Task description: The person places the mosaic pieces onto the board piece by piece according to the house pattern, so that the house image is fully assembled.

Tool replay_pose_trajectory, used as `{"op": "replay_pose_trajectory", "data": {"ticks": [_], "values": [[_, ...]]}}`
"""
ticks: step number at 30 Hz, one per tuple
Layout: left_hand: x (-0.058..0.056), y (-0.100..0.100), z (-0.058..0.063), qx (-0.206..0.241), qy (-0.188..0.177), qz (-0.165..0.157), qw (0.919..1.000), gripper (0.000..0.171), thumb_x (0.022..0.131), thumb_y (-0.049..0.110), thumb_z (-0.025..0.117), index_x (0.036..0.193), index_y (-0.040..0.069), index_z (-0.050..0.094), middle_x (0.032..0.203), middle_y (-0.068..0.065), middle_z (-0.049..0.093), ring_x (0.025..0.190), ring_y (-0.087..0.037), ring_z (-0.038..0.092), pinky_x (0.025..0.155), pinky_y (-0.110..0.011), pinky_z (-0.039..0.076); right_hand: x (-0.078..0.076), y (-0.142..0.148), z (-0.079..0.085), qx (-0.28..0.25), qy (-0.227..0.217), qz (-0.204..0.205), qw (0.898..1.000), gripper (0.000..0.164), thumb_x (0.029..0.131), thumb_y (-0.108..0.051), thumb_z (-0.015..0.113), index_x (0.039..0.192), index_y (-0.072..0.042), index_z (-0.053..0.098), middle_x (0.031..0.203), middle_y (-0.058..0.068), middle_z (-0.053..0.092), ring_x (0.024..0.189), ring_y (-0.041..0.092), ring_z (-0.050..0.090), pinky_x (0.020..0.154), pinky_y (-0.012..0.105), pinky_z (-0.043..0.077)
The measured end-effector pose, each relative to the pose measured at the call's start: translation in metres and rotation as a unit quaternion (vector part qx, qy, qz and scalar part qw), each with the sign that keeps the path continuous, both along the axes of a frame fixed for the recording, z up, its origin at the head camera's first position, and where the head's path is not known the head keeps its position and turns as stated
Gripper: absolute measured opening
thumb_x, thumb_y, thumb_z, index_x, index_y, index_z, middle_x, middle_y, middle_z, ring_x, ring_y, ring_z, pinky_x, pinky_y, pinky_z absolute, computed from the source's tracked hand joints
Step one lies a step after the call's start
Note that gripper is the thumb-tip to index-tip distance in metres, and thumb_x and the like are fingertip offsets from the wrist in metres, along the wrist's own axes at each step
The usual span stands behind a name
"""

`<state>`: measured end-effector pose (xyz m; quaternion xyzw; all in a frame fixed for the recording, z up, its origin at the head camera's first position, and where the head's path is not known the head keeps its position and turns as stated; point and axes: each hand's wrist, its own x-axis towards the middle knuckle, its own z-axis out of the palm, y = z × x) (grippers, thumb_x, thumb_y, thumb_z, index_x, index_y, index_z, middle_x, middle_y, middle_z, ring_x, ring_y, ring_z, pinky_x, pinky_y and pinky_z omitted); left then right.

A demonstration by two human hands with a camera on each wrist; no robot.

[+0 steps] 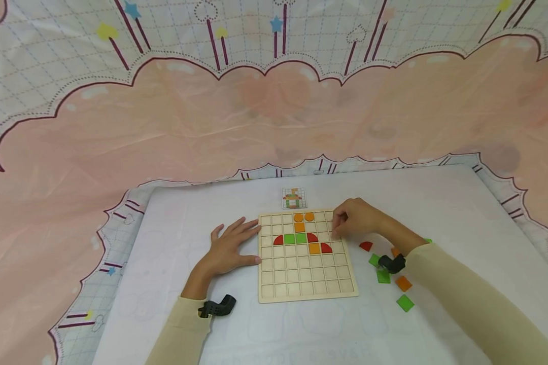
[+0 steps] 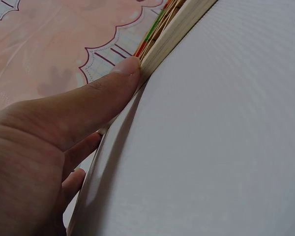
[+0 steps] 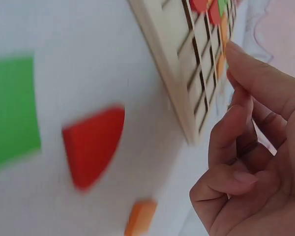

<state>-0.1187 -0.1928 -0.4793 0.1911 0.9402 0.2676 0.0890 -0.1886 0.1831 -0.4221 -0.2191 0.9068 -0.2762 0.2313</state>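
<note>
Beige right sleeve (image 1: 479, 299) nearest in head view. Right hand (image 1: 358, 218) at right edge of pale wooden grid board (image 1: 285, 279) — whether fingertips pinch anything, cannot tell. Left hand (image 1: 228, 248) spread, grasping nothing. Left wrist view: thumb (image 2: 108, 86) against board's side. Right wrist view: fingers (image 3: 226, 130) curled; red quarter-circle piece (image 3: 94, 145) beside board.

The head camera is looking forward and down over the grid board (image 1: 305, 275); closer, the left wrist camera (image 1: 222, 305) and right wrist camera (image 1: 394, 264) are facing its left and right edges, all sharing it.
</note>
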Motion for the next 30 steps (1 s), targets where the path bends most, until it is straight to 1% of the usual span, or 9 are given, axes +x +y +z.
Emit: {"op": "replay_pose_trajectory", "data": {"ticks": [7,11,13,18,20,25,30], "values": [[0.0,0.0,0.0,-0.003,-0.002,0.0,1.0,0.088,0.08,0.056,0.08,0.155,0.025,0.046,0.166,0.007,0.036,0.159,-0.027,0.017,0.119,-0.067,-0.003,-0.013,0.032,0.008,-0.006,0.009,-0.018,1.0,0.007,0.088,-0.023,0.08,0.085,-0.018,0.077,0.075,-0.001,0.066,0.073,0.017,0.058,0.064,0.03,0.047],[0.0,0.001,0.0,-0.005,-0.003,0.001,1.0,0.088,0.08,0.055,0.08,0.155,0.025,0.045,0.166,0.007,0.036,0.159,-0.027,0.017,0.119,-0.067,-0.003,-0.018,0.049,0.011,0.013,0.025,-0.038,0.999,0.007,0.09,-0.025,0.079,0.093,-0.019,0.077,0.084,0.0,0.066,0.083,0.019,0.061,0.069,0.03,0.048],[0.0,0.001,0.0,-0.007,-0.003,0.001,1.0,0.088,0.08,0.055,0.08,0.156,0.025,0.045,0.166,0.006,0.036,0.159,-0.027,0.016,0.119,-0.067,-0.002,-0.019,0.056,0.011,0.021,0.031,-0.042,0.998,0.011,0.09,-0.024,0.078,0.098,-0.017,0.077,0.089,0.001,0.067,0.088,0.021,0.061,0.072,0.031,0.049],[0.0,0.001,0.001,-0.007,-0.003,0.0,1.0,0.088,0.081,0.055,0.08,0.156,0.025,0.045,0.166,0.006,0.036,0.159,-0.027,0.016,0.119,-0.067,-0.002,-0.022,0.071,0.005,0.032,0.026,-0.05,0.998,0.014,0.09,-0.022,0.077,0.102,-0.015,0.077,0.096,0.003,0.069,0.091,0.022,0.063,0.075,0.031,0.05],[0.001,0.001,0.001,-0.006,-0.002,-0.001,1.0,0.088,0.081,0.055,0.08,0.156,0.025,0.045,0.166,0.006,0.036,0.159,-0.027,0.017,0.119,-0.067,-0.002,-0.023,0.075,0.001,0.036,0.025,-0.052,0.998,0.014,0.09,-0.021,0.078,0.102,-0.016,0.076,0.097,0.002,0.069,0.092,0.022,0.063,0.078,0.032,0.05],[0.001,0.0,0.0,-0.002,0.0,-0.001,1.0,0.087,0.081,0.054,0.08,0.155,0.025,0.045,0.166,0.007,0.036,0.159,-0.027,0.017,0.119,-0.067,-0.002,-0.025,0.08,-0.007,0.043,0.024,-0.053,0.997,0.014,0.089,-0.019,0.079,0.102,-0.017,0.076,0.101,0.002,0.071,0.096,0.023,0.064,0.084,0.037,0.052],[0.001,0.0,-0.001,0.0,0.004,-0.001,1.0,0.087,0.08,0.054,0.08,0.155,0.026,0.046,0.165,0.007,0.037,0.159,-0.027,0.018,0.119,-0.068,-0.002,-0.025,0.081,-0.008,0.046,0.014,-0.06,0.997,0.014,0.089,-0.019,0.079,0.102,-0.018,0.076,0.104,0.004,0.07,0.099,0.025,0.064,0.088,0.043,0.053]]}}
